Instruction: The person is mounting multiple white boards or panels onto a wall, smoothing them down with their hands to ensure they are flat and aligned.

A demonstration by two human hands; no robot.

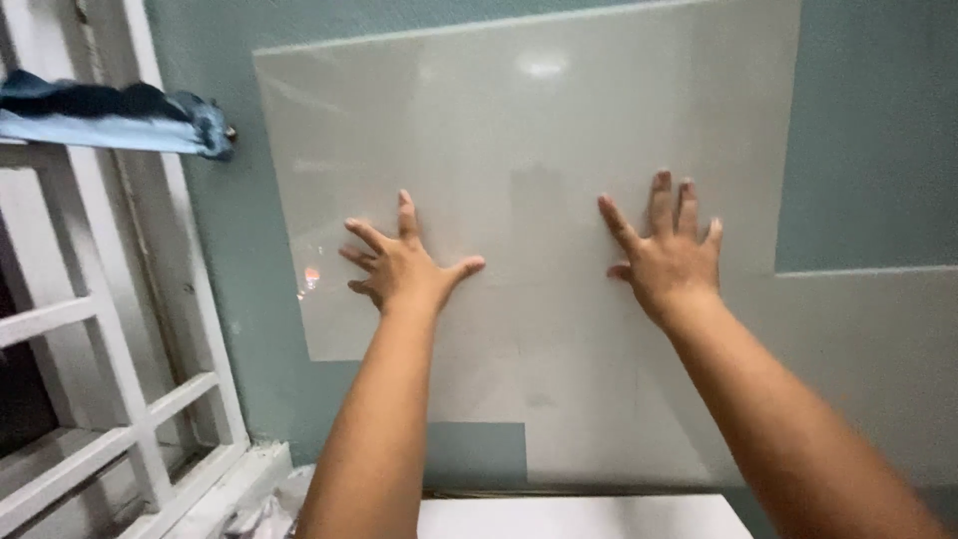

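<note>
A large glossy pale grey sheet (529,130) lies flat against a teal wall (878,130). My left hand (399,265) presses flat on the sheet's lower left part, fingers spread wide. My right hand (671,258) presses flat on the sheet further right, fingers apart and pointing up. Both arms reach up from the bottom of the view. Neither hand holds anything. A second pale sheet (858,339) covers the wall at the lower right, meeting the first one.
A white window frame with bars (120,399) stands at the left. A blue cloth (110,115) is draped over its upper bar. A white flat surface (579,517) sits below the sheet at the bottom edge.
</note>
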